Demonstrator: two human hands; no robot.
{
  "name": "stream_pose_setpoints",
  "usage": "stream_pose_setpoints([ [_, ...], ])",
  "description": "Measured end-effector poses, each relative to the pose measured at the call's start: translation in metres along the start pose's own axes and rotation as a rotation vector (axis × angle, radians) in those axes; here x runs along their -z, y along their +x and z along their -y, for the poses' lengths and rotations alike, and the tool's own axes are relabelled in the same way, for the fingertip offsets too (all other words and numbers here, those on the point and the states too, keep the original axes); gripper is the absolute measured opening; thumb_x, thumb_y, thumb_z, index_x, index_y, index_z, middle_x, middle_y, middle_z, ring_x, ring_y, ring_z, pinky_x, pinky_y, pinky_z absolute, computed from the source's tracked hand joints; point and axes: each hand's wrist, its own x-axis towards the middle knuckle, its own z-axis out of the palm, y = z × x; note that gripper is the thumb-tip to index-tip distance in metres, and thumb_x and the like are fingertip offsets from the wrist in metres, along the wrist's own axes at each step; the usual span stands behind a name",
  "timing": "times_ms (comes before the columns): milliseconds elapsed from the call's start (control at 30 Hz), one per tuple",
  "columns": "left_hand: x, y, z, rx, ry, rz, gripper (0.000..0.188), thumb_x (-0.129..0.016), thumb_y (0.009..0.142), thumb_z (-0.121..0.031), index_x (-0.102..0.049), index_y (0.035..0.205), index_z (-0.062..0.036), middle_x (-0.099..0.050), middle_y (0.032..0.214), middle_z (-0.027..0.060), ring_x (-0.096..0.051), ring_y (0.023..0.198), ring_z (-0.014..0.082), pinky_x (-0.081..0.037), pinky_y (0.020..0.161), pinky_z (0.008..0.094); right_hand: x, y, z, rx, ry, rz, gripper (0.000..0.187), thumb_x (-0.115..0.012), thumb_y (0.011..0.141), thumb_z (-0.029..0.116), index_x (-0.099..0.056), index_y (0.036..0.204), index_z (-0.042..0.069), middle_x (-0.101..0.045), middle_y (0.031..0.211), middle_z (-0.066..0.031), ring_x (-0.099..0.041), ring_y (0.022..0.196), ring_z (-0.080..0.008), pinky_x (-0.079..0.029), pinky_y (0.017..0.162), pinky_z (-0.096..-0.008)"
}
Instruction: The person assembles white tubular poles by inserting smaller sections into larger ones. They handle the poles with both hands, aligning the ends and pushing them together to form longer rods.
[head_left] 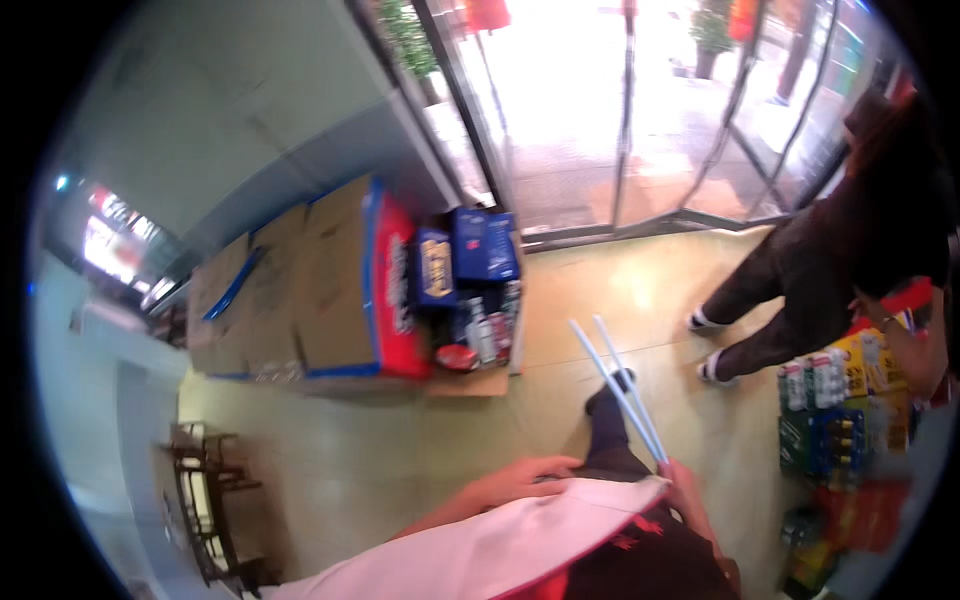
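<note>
Two pale-blue sticks (617, 390) project forward from the right hand (679, 478), closed around their near ends. The left hand (528, 478) lies against one pale garment (520, 535); finger opening and contents cannot be determined.

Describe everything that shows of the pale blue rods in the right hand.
The two pale blue rods are long, thin and straight, with a smooth look; whether they are plastic or metal cannot be told. Their near ends come together at the person's right hand, which holds them. From there they slant forward and to the left, spreading into a narrow V, their far ends seen against the pale floor. Whether they are joined at the hand is hidden.
</note>
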Motion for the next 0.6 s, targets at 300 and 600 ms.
stream_pose_setpoints([
  [300,0.143,0.158,-0.149,0.006,-0.056,-0.488,0.055,-0.062,0.092,-0.012,-0.041,0.142,-0.0021,-0.060,0.127,0.0145,-0.057,0.118,0.0229,-0.043,0.102,0.0358,0.115,0.324,0.090,0.029,0.050,-0.116,0.038,-0.046,0.101,0.031,-0.059,0.086,-0.001,-0.062,0.075,-0.0229,-0.062,0.070,-0.0362,-0.047,0.065,-0.0444],
  [600,0.280,0.326,-0.236,-0.007,-0.128,-0.395,0.057,-0.065,0.092,-0.018,-0.041,0.141,-0.0005,-0.059,0.126,0.0149,-0.056,0.118,0.0231,-0.043,0.100,0.0329,0.226,0.572,0.200,0.090,-0.003,-0.119,0.042,-0.047,0.100,0.036,-0.059,0.083,0.000,-0.061,0.071,-0.0178,-0.060,0.068,-0.0299,-0.047,0.066,-0.0420],
])
